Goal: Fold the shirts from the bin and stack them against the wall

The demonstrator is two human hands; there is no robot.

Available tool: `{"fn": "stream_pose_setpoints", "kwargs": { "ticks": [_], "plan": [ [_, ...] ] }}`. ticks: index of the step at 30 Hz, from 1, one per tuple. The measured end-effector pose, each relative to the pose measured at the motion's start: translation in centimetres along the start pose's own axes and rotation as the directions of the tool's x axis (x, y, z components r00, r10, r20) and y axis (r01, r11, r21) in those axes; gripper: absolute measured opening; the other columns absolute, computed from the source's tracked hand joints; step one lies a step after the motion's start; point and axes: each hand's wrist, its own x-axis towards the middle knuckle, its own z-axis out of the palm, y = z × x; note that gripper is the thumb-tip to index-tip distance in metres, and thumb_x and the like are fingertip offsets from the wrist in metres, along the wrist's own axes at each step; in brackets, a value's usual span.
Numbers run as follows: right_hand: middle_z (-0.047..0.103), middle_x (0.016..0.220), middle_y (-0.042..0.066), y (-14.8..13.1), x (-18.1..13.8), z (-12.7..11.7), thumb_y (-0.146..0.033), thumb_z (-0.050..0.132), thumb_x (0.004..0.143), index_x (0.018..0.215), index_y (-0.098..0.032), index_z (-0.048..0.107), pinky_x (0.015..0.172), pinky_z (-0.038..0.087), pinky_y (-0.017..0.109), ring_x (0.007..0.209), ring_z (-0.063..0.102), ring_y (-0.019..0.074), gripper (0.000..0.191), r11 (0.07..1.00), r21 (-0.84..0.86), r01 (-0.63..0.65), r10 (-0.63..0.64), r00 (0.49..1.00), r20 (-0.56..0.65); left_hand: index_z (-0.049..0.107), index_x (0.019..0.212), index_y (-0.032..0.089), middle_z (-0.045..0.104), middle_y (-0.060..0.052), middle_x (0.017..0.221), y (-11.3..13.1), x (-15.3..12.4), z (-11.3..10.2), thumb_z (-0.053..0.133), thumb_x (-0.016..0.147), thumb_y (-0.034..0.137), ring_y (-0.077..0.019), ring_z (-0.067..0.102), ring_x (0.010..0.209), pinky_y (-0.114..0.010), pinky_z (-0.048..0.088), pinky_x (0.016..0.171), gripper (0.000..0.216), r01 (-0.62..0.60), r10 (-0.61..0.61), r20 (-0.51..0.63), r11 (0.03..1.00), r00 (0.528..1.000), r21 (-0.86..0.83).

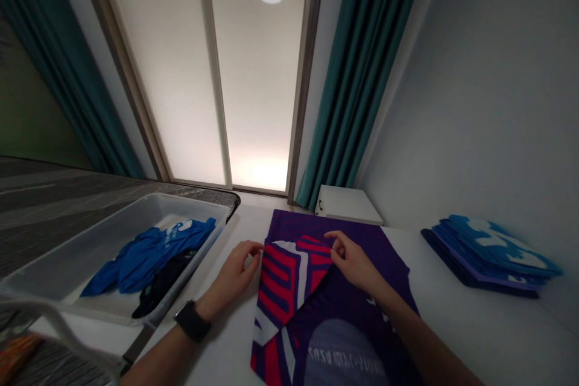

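Note:
A purple shirt point(335, 301) with a red, white and purple patterned section lies spread on the white table, its left part folded over toward the middle. My left hand point(239, 265), wearing a dark watch point(193, 321) on the wrist, pinches the shirt at the upper left corner of the patterned section. My right hand point(350, 259) pinches the fabric at that section's upper right end. Pale printed lettering shows upside down or mirrored on a grey patch low on the shirt. The shirt's near edge runs out of view.
A translucent plastic bin point(181, 200) at the left holds a blue garment point(154, 256) and a dark garment point(165, 280). On the table's right side sits a stack of folded blue and purple clothes point(491, 253) near the wall. A small white cabinet point(348, 202) stands beyond the table.

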Motion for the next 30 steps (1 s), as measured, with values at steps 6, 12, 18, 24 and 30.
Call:
{"fn": "stream_pose_setpoints", "kwargs": {
  "ticks": [6, 12, 18, 24, 30],
  "plan": [
    [0.049, 0.065, -0.006, 1.2, -0.7, -0.6, -0.012, 0.046, 0.076, 0.112, -0.022, 0.055, 0.059, 0.037, 0.024, 0.059, 0.05, 0.0128, 0.038, 0.991, -0.123, -0.054, 0.061, 0.996, 0.06, 0.063, 0.099, 0.02, 0.066, -0.007, 0.093, -0.7, -0.1, 0.6, 0.043, 0.088, 0.028, -0.0224, 0.062, 0.087, -0.036, 0.049, 0.08, 0.024, 0.033, -0.034, 0.036, 0.999, 0.999, 0.014],
    [0.052, 0.068, -0.005, 2.8, -0.6, -0.9, -0.018, 0.046, 0.078, 0.113, -0.021, 0.055, 0.061, 0.038, 0.026, 0.061, 0.051, 0.0142, 0.036, 0.988, -0.144, -0.063, 0.062, 0.998, -0.011, 0.064, 0.098, 0.02, 0.067, -0.007, 0.095, -0.8, 1.7, 0.8, 0.045, 0.083, 0.021, -0.0213, 0.061, 0.082, -0.035, 0.049, 0.079, 0.025, 0.027, -0.033, 0.082, 0.997, 0.996, 0.074],
    [0.053, 0.07, -0.004, 3.8, 0.4, -1.2, -0.021, 0.046, 0.081, 0.115, -0.02, 0.055, 0.063, 0.04, 0.026, 0.063, 0.052, 0.0144, 0.036, 0.988, -0.133, -0.075, 0.068, 0.996, -0.056, 0.065, 0.104, 0.021, 0.068, -0.008, 0.101, -1.4, 4.9, 2.2, 0.046, 0.082, 0.018, -0.0225, 0.062, 0.083, -0.036, 0.048, 0.08, 0.03, -0.028, 0.014, 0.097, 0.989, 0.995, 0.147],
    [0.058, 0.068, -0.003, 4.9, 0.2, -1.5, -0.02, 0.048, 0.082, 0.115, -0.019, 0.059, 0.063, 0.039, 0.026, 0.065, 0.057, 0.0155, 0.035, 0.971, -0.216, -0.098, 0.112, 0.992, 0.052, 0.066, 0.105, 0.022, 0.068, -0.006, 0.099, -2.6, 5.5, 3.8, 0.048, 0.084, 0.024, -0.0218, 0.063, 0.088, -0.034, 0.047, 0.08, 0.028, -0.019, 0.001, 0.115, 0.987, 0.993, 0.159],
    [0.06, 0.071, -0.002, 6.7, -0.3, -2.2, -0.02, 0.042, 0.085, 0.11, -0.019, 0.061, 0.066, 0.042, 0.026, 0.067, 0.059, 0.0152, 0.032, 0.966, -0.182, -0.181, 0.174, 0.983, -0.053, 0.067, 0.101, 0.021, 0.064, -0.004, 0.089, -3.3, 5.6, 3.8, 0.046, 0.085, 0.026, -0.021, 0.061, 0.084, -0.032, 0.044, 0.076, 0.026, 0.033, -0.056, 0.103, 0.977, 0.993, 0.211]
  ]
}}
